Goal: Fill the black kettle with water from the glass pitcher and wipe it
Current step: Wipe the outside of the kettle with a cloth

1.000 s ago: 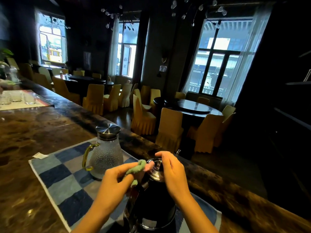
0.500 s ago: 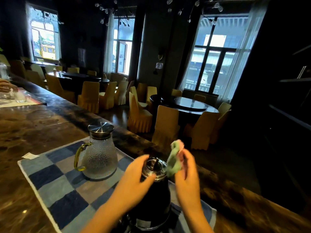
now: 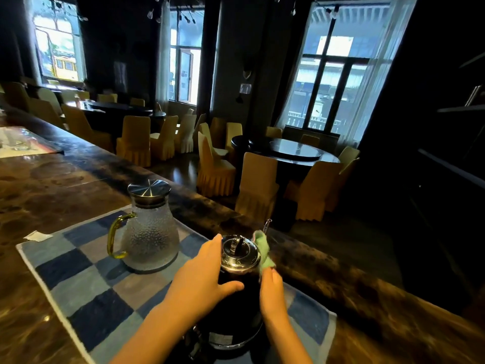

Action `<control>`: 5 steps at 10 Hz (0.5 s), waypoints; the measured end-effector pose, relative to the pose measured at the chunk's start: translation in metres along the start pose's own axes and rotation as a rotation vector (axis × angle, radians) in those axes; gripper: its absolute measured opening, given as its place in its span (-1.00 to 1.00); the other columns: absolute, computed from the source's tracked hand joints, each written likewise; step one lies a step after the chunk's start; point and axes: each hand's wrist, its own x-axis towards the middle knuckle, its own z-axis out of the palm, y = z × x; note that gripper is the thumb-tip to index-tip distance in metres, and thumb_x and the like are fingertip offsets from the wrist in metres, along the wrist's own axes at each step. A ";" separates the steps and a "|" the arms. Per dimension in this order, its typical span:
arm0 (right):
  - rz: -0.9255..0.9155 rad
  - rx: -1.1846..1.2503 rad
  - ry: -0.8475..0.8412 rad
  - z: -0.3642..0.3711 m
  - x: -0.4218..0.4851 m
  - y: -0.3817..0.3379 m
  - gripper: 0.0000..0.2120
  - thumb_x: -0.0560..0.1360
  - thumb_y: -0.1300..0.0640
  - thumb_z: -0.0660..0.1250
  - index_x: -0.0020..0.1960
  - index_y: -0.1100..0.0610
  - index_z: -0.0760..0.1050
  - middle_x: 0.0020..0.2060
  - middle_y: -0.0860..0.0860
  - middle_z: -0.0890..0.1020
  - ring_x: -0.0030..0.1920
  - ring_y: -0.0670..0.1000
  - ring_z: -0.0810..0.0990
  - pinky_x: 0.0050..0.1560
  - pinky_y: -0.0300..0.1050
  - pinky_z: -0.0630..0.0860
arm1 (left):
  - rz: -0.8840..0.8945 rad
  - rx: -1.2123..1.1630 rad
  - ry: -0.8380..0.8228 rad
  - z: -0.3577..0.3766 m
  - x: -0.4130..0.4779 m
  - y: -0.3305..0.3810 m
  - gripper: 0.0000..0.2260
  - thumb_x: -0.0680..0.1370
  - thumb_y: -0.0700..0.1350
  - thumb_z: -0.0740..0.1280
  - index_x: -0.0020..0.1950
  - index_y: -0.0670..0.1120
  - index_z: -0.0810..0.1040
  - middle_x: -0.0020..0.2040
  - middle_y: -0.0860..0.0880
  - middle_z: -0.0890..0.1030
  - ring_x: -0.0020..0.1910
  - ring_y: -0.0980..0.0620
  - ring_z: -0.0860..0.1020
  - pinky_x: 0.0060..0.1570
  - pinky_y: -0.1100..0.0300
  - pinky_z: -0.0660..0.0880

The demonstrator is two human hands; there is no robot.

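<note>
Our left hand (image 3: 202, 281) grips the black kettle (image 3: 236, 308) on the checked mat (image 3: 86, 285), near the glass pitcher (image 3: 150, 239) (lid on); our right hand (image 3: 273, 294) pinches a green cloth (image 3: 263, 252) against its side.

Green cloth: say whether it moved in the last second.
Yes. The green cloth crossed from the left of the kettle lid to its right, now held by the right hand.

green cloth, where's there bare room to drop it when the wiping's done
Free: the checked mat squares in front of the glass pitcher, left of the left hand; also the brown counter behind the pitcher, up to the far tray. Crowded: around the black kettle, where both hands work, the right hand holding the green cloth.
</note>
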 end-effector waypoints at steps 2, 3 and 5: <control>0.093 -0.150 -0.134 -0.032 -0.014 0.033 -0.76 0.64 0.25 0.04 -0.03 0.29 0.46 -0.30 0.05 0.46 -0.30 -0.13 0.47 -0.34 -0.38 0.37 | -0.047 0.149 -0.051 -0.004 0.020 0.024 -0.29 0.28 0.41 0.33 0.17 -0.05 0.23 0.13 0.00 0.35 0.09 -0.02 0.50 -0.09 0.13 0.44; 0.142 -0.156 -0.174 -0.032 0.014 0.030 -0.67 0.66 0.16 0.02 -0.25 0.06 0.34 -0.31 -0.05 0.41 -0.47 -0.28 0.50 -0.47 -0.51 0.36 | -0.012 0.133 -0.061 -0.008 0.024 0.016 -0.32 0.26 0.40 0.35 0.13 -0.02 0.24 0.09 0.03 0.36 0.01 0.02 0.51 -0.13 0.16 0.46; 0.237 -0.094 -0.214 -0.001 0.057 0.014 -0.73 0.64 0.05 0.10 -0.07 0.11 0.52 -0.35 0.05 0.65 -0.45 -0.15 0.58 -0.50 -0.32 0.44 | 0.005 0.079 -0.029 -0.009 0.019 0.011 -0.35 0.25 0.37 0.37 0.13 0.02 0.25 0.07 0.07 0.36 0.01 0.07 0.49 -0.13 0.19 0.43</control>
